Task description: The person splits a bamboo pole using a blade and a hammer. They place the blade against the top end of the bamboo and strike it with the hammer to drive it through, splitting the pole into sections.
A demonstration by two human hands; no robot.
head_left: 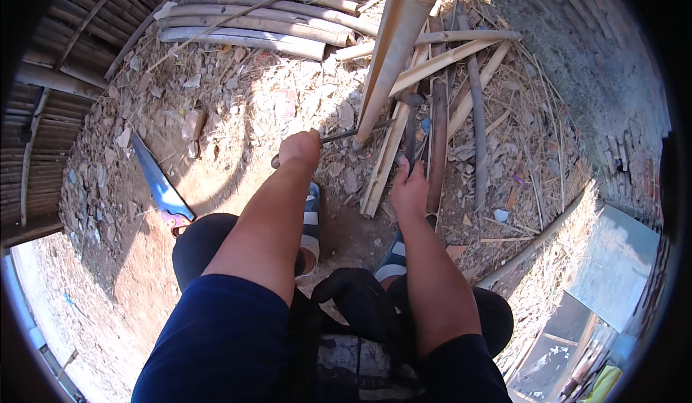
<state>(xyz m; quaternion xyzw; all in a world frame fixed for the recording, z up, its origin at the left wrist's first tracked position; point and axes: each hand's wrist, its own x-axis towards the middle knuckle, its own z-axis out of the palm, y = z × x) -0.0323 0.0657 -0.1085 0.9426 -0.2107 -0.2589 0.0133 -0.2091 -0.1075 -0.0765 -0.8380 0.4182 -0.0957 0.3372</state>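
Bamboo pole (393,57) between left hand (298,148), closed around a knife (337,137), and right hand (409,190), gripping a hammer (411,130).

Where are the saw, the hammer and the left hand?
Saw (163,184), head view: on its blue blade.
Hammer (411,132), head view: on its handle.
Left hand (299,148), head view: on its back.

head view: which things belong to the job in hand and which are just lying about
Likely in the job:
long blade, in the left hand
hammer, in the right hand
upright split bamboo, at the blade

Likely just lying about:
blue saw
reddish block
flat panel, lower right
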